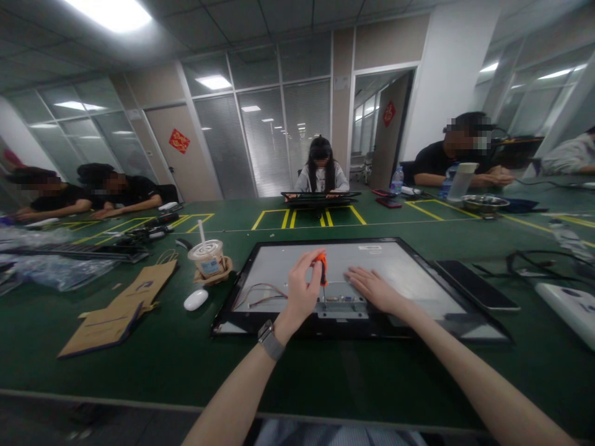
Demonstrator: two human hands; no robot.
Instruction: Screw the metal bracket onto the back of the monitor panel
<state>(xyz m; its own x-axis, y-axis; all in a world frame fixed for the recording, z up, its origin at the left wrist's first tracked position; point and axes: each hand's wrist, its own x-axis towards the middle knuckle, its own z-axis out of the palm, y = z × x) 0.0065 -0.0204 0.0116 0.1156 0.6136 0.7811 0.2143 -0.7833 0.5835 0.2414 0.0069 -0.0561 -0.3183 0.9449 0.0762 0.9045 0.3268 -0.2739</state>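
Note:
A monitor (418, 272) lies face down on the green table, its grey metal back up, inside a black frame. My left hand (302, 288), with a watch on its wrist, is closed round an orange-handled screwdriver (321, 267) held upright with its tip down on the metal bracket (341, 306) near the monitor's front edge. My right hand (374, 288) lies flat on the metal back just right of the screwdriver, fingers stretched out. Thin red and white wires (260, 296) run across the panel's left part.
A lidded drink cup with a straw (207, 257), a white mouse (196, 300) and a flattened brown paper bag (123, 303) lie to the left. A black slab (476, 284) and cables sit to the right. Several people sit around the table; one opposite has another monitor (320, 197).

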